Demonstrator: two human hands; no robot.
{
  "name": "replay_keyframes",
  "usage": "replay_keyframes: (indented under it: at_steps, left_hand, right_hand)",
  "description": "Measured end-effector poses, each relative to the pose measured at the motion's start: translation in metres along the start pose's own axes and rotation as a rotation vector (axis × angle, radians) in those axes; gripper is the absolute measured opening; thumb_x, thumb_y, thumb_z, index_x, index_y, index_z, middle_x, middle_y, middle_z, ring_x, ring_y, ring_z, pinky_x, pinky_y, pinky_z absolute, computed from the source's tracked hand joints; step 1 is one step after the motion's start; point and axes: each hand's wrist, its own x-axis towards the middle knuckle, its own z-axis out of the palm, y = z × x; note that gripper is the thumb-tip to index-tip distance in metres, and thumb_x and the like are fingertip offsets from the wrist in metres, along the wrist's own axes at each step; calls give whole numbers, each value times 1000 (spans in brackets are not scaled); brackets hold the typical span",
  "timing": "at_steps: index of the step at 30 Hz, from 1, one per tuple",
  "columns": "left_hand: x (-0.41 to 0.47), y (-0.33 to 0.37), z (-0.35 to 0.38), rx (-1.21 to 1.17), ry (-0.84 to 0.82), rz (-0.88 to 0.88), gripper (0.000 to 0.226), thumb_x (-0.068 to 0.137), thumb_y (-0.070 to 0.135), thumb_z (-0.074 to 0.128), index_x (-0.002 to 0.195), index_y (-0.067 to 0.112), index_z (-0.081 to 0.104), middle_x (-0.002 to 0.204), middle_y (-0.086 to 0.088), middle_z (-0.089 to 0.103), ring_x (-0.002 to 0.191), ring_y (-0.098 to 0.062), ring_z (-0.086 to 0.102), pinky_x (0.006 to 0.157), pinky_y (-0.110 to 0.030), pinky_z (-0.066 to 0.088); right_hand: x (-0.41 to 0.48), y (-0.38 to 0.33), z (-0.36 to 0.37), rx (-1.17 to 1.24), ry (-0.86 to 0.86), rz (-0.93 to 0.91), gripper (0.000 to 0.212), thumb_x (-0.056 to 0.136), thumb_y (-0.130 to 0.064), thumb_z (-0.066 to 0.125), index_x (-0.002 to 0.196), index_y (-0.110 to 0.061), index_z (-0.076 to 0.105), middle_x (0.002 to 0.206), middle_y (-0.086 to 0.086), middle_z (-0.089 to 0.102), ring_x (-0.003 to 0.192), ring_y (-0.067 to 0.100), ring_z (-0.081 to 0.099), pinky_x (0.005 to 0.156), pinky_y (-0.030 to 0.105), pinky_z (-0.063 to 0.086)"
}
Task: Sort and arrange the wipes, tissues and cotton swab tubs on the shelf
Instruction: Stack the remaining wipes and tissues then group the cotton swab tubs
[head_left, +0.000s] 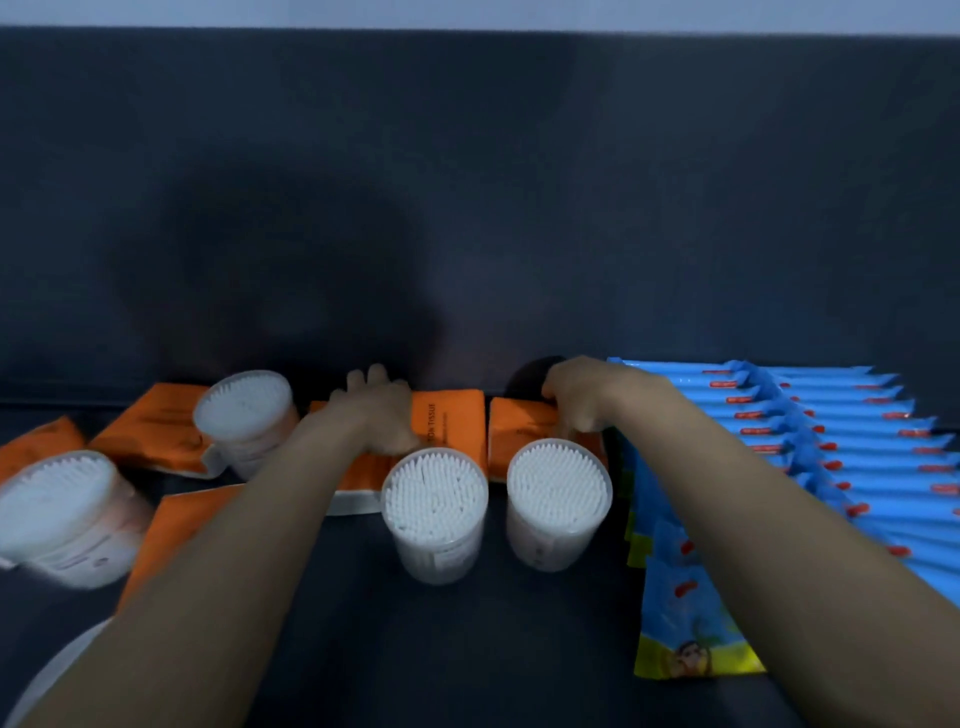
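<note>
Mid-frame, the left hand (374, 410) lies flat on an orange tissue pack (449, 421); the right hand (582, 400) grips a second pack (514, 431). Below, 2 tubs (435, 540) (558, 535) hold cotton swabs (434, 480).

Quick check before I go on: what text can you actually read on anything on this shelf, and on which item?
"TON TISSUE": on the orange tissue pack under the left hand; the start of the wording is hidden.
Second orange pack, held by the right hand: dark print, too blurred to read.
Blue wipes packs: red labels, unreadable.
Cotton swab tubs: side labels too blurred to read.
</note>
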Motion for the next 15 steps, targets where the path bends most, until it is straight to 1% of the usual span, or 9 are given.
replay_keyframes:
  at_steps: [1, 3, 5, 6, 8, 9, 12, 13, 15]
  left_hand:
    - [0, 0, 0, -4, 1, -4, 89, 72, 61, 66, 137, 11, 31, 141, -12, 24, 130, -34, 24, 105, -45, 28]
    - [0, 0, -1, -11, 16, -6, 95, 71, 59, 68, 140, 12, 23, 143, -12, 24, 132, -34, 23, 106, -45, 27]
    - [0, 1, 0, -41, 37, 17, 97, 69, 56, 71, 140, 15, 20, 143, -10, 26, 132, -33, 24, 106, -45, 27]
    - [-2, 2, 0, -74, 45, 44, 92, 70, 52, 73, 138, 17, 22, 141, -9, 29, 131, -32, 26, 105, -44, 27]
    - [-4, 2, 2, -147, 51, 93, 81, 71, 46, 74, 131, 21, 26, 137, -6, 34, 126, -29, 29, 102, -41, 28]
    - [-7, 3, 1, -165, 38, 98, 81, 72, 45, 74, 132, 22, 25, 135, -6, 35, 125, -29, 30, 101, -41, 28]
    - [-14, 5, 0, -194, -21, 62, 94, 73, 48, 72, 141, 25, 11, 137, -10, 31, 128, -35, 29, 102, -44, 26]
    - [-16, 6, 0, -183, -26, 53, 97, 73, 49, 71, 143, 26, 8, 138, -11, 30, 128, -36, 28, 103, -45, 26]
    - [-16, 5, 2, -215, -21, 50, 99, 71, 49, 73, 142, 27, 9, 139, -12, 31, 128, -37, 30, 103, -45, 26]
  right_hand:
    - [0, -2, -1, -13, 8, 1, 32, 82, -17, 66, 112, -6, 63, 115, 9, 63, 103, 27, 61, 76, 25, 46]
    - [-1, -6, -2, -34, 20, 7, 30, 83, -16, 65, 110, -4, 64, 115, 12, 64, 104, 27, 62, 75, 25, 44]
    - [-2, -10, -3, -41, 18, 0, 34, 82, -20, 67, 112, -3, 64, 116, 12, 64, 105, 28, 62, 82, 28, 48]
    - [-2, -11, -3, -40, 10, -1, 35, 82, -19, 67, 113, -2, 63, 116, 13, 63, 105, 29, 62, 86, 30, 49]
    - [-4, -12, -3, -27, -8, -1, 35, 84, -17, 66, 115, -2, 62, 118, 13, 62, 106, 29, 61, 87, 33, 49]
    - [-5, -12, -3, -18, -15, -1, 38, 84, -19, 68, 116, -2, 61, 118, 13, 62, 106, 29, 60, 87, 33, 49]
    - [-8, -10, -1, 10, -56, 3, 52, 81, -31, 72, 122, -3, 56, 121, 10, 60, 108, 27, 59, 89, 33, 49]
    - [-8, -9, 0, 16, -59, -2, 54, 81, -32, 72, 124, -3, 55, 123, 10, 59, 110, 27, 58, 91, 34, 49]
    - [-8, -8, 1, 40, -62, -9, 57, 81, -32, 72, 128, -6, 53, 127, 8, 57, 113, 27, 56, 95, 36, 49]
